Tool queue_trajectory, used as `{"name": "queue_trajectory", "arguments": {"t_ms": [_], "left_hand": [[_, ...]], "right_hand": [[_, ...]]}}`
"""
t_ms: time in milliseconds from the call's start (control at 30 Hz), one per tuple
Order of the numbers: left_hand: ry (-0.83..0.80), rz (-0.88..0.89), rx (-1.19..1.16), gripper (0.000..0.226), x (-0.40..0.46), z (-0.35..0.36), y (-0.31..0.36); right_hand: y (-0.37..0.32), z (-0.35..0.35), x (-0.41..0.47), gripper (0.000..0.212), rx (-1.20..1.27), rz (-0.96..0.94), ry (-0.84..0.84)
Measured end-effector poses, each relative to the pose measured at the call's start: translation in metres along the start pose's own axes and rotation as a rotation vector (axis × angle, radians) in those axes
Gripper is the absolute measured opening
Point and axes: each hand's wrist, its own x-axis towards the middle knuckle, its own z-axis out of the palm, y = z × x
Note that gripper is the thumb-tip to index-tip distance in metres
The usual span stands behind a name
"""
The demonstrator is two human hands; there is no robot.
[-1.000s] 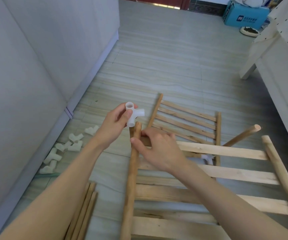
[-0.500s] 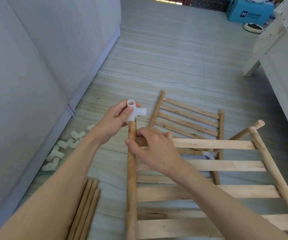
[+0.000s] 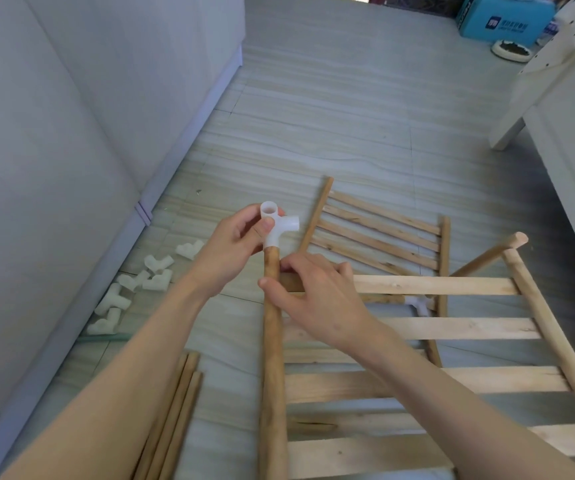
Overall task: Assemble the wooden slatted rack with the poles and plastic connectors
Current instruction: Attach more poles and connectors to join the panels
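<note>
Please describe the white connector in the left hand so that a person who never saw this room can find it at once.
Start at the big slatted rack lying on the floor and follow its left pole up to the end. The connector sits on that end, held by the left hand. The other connectors lie loose by the wall.

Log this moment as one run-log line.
step: connector onto pole | left hand: holds white connector | right hand: grips pole | state: connector on pole tip

Soft, even daylight from twelve o'clock; faint shadows under the slats (no glare). Slightly soft focus, with wide-angle bending toward the edges.
</note>
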Motion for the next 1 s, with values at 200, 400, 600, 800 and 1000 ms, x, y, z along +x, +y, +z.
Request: {"name": "queue_trajectory", "arguments": {"t_ms": [200, 400, 600, 800, 1000], "left_hand": [[-0.027, 0.005, 0.043, 0.019, -0.005, 0.000, 0.001], [-0.006, -0.013, 0.060, 0.021, 0.005, 0.012, 0.007], [-0.018, -0.068, -0.047, 0.028, 0.014, 0.027, 0.002], [0.151, -0.170, -0.316, 0.054, 0.023, 0.037, -0.008], [0.223, -0.107, -0.597, 0.056, 0.023, 0.056, -0.009]], "right_hand": [[0.001, -0.002, -0.004, 0.025, -0.001, -0.017, -0.038], [0.003, -0.006, 0.007, 0.027, 0.041, 0.049, -0.060], [0.011, -0.010, 0.008, 0.024, 0.102, 0.079, -0.041], [0.013, -0.007, 0.010, 0.033, 0.086, 0.060, -0.030], [0.015, -0.005, 0.010, 0.028, 0.112, 0.055, -0.017]]}}
